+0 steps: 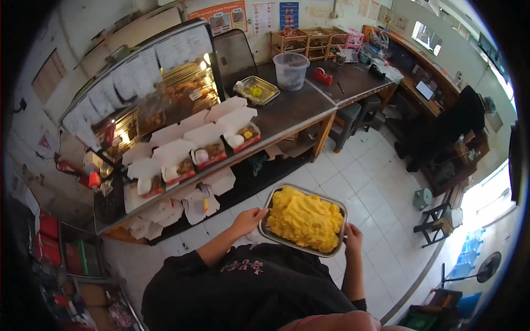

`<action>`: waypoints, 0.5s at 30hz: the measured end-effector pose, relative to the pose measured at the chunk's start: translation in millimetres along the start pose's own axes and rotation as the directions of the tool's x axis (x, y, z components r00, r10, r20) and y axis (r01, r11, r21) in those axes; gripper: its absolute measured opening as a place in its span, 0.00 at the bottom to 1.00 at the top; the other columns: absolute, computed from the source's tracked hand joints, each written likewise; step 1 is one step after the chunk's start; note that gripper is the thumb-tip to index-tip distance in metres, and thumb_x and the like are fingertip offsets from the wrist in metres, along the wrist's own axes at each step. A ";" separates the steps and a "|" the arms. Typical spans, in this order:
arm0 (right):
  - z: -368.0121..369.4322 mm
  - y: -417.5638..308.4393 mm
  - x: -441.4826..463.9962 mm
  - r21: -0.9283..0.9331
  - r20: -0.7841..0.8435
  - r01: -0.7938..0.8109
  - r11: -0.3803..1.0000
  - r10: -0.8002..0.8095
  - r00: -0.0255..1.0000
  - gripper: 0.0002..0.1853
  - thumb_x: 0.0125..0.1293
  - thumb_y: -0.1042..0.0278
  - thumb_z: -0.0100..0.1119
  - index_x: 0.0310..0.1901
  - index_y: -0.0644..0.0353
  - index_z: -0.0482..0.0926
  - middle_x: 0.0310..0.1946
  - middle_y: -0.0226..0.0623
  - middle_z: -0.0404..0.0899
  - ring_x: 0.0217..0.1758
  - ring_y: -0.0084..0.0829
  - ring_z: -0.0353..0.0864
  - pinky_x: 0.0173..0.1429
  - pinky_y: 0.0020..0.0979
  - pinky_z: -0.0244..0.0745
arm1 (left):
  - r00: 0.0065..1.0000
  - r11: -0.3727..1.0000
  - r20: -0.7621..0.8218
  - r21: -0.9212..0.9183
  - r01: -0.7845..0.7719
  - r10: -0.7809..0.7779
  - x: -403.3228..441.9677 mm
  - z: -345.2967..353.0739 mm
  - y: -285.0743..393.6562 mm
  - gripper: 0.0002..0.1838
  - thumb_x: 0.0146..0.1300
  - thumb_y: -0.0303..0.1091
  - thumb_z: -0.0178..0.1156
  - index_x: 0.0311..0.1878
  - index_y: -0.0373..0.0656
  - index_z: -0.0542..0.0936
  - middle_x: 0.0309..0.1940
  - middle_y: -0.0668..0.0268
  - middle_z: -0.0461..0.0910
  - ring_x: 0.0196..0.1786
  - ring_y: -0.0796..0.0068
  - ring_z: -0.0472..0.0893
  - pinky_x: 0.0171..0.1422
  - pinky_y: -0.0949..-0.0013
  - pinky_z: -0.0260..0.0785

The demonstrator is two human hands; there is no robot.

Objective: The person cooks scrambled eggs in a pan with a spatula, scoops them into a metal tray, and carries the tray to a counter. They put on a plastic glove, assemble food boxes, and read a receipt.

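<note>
Between my two hands is a metal tray (291,247) heaped with a soft, lumpy yellow food (305,217), held level in front of my body above the floor. My left hand (249,222) grips the tray's left edge, thumb on the rim. On the opposite side, my right hand (353,240) is closed on the right edge near the lower corner. To the left, several open white and red food boxes (241,138) line the counter's front edge, with portions of food inside. Another metal tray (257,90), holding a little yellow food, sits farther back.
A lit glass display case (187,83) with food stands on the dark counter (292,107). A clear plastic bucket (291,71) and a red tape dispenser (323,76) are farther along. Stools (436,223) and a person in dark clothes (450,129) are at the right.
</note>
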State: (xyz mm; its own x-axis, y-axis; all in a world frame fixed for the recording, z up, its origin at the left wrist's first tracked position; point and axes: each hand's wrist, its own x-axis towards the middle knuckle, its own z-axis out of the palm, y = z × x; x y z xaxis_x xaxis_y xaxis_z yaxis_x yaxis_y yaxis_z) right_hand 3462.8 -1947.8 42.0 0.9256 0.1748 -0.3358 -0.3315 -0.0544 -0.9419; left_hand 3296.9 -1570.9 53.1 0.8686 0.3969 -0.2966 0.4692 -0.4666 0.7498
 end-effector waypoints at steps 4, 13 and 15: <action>13.0 -50.9 174.5 -0.100 0.025 0.017 0.995 -0.014 1.000 0.15 0.73 0.59 0.60 0.47 0.64 0.84 0.34 0.30 0.84 0.33 0.21 0.81 0.34 0.24 0.76 | 0.991 0.993 0.058 0.005 0.118 -0.118 144.7 4.4 56.0 0.34 0.73 0.66 0.44 0.46 0.40 0.82 0.38 0.49 0.84 0.45 0.48 0.83 0.49 0.56 0.72; 152.3 -142.5 558.6 -0.277 0.384 0.128 0.952 -0.013 0.923 0.18 0.73 0.53 0.60 0.51 0.61 0.83 0.36 0.27 0.83 0.36 0.21 0.79 0.39 0.27 0.78 | 0.907 0.945 -0.269 -0.131 0.298 -0.324 458.4 -13.1 65.9 0.46 0.71 0.74 0.32 0.54 0.36 0.81 0.47 0.44 0.84 0.56 0.43 0.80 0.62 0.50 0.69; 192.0 -133.1 636.6 -0.314 0.402 0.122 0.941 0.015 0.916 0.19 0.74 0.53 0.58 0.51 0.61 0.83 0.36 0.28 0.82 0.37 0.22 0.80 0.39 0.28 0.79 | 0.868 0.896 -0.222 -0.128 0.425 -0.443 506.1 -36.7 80.1 0.51 0.69 0.77 0.27 0.56 0.34 0.80 0.47 0.44 0.84 0.57 0.43 0.80 0.64 0.50 0.69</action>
State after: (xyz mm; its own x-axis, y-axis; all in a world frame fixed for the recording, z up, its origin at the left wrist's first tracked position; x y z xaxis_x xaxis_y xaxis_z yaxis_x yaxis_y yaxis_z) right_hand 4061.1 -1640.5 -44.9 0.7690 0.5540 -0.3188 -0.1416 -0.3388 -0.9302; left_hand 3768.3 -1378.4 -15.2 0.5110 0.7271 -0.4584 0.7691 -0.1486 0.6216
